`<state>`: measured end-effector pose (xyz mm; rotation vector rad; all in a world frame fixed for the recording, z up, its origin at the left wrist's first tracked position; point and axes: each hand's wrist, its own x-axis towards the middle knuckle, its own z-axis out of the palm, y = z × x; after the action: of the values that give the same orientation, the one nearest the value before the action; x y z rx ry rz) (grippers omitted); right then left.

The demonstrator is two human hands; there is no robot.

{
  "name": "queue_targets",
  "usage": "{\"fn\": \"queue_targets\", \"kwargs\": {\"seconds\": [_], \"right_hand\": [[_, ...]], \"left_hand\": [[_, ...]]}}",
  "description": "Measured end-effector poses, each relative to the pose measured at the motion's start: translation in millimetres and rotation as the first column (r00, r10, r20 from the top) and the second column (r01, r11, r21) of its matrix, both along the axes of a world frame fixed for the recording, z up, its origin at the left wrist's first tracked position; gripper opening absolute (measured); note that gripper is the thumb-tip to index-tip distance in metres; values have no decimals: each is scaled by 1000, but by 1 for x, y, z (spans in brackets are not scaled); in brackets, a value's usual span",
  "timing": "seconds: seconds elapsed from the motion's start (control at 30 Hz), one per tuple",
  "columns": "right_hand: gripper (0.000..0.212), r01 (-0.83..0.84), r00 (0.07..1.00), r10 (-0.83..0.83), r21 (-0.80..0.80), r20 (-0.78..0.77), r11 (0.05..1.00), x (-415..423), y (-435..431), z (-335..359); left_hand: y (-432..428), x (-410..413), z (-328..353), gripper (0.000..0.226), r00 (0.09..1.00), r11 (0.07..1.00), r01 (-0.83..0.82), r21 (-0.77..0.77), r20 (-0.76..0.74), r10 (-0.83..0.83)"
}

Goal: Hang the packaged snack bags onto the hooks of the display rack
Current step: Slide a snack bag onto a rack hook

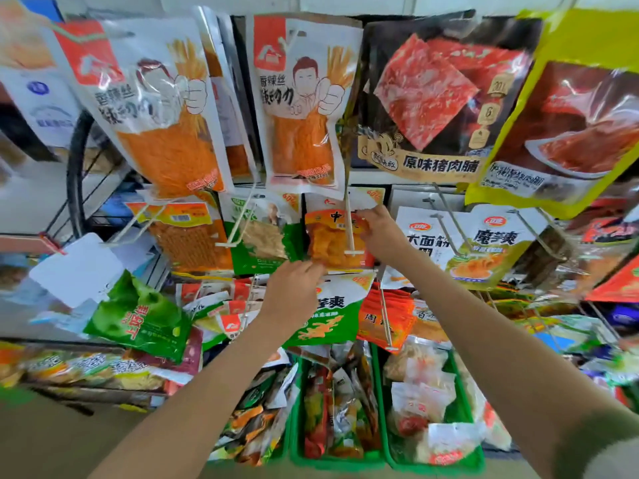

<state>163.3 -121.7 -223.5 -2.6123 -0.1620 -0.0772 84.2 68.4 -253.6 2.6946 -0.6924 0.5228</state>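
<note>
The right hand [380, 233] pinched the orange snack bag [332, 245] at its top edge and the left hand [294, 288] gripped its lower corner, at the middle of the display rack [411, 197]. A white hook [349, 223] crossed its front, perhaps threaded through. A green bag [262, 243] crowded its left.

Both my bare arms reach forward. My left hand [294, 288] pinches the lower edge of the orange snack bag [332, 247]. My right hand [382, 233], farther off, pinches its top.
</note>
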Motion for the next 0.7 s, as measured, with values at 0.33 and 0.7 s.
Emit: {"fn": "queue_targets", "kwargs": {"seconds": [0.33, 0.7], "right_hand": [[14, -12, 994, 2, 87, 109, 996, -40, 9, 7], [19, -82, 994, 72, 122, 82, 989, -77, 8, 14]], "left_hand": [[11, -18, 2, 32, 996, 1000, -18, -23, 84, 20], [-2, -38, -1, 10, 998, 998, 58, 32, -16, -57]]}}
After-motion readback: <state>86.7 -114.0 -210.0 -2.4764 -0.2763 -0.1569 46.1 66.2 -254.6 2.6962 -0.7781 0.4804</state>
